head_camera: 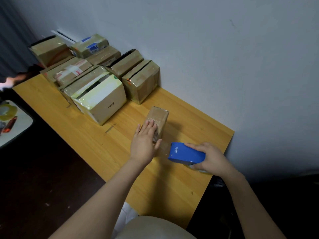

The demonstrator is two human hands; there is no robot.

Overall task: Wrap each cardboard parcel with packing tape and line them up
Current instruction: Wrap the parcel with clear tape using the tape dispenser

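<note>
A small brown cardboard parcel [159, 117] lies on the wooden table [82, 128] near its middle. My left hand [145, 142] presses flat on the parcel's near end, fingers straight. My right hand [212, 158] grips a blue tape dispenser [185, 153] just right of the parcel. A strip of clear tape [163, 146] stretches from the dispenser to the parcel's near end, under my left thumb.
Several taped cardboard boxes [100, 99] stand packed together at the table's far end against the grey wall [224, 57]. A white side surface [19, 125] at the left holds tape rolls and a red tool. Dark floor lies left of the table.
</note>
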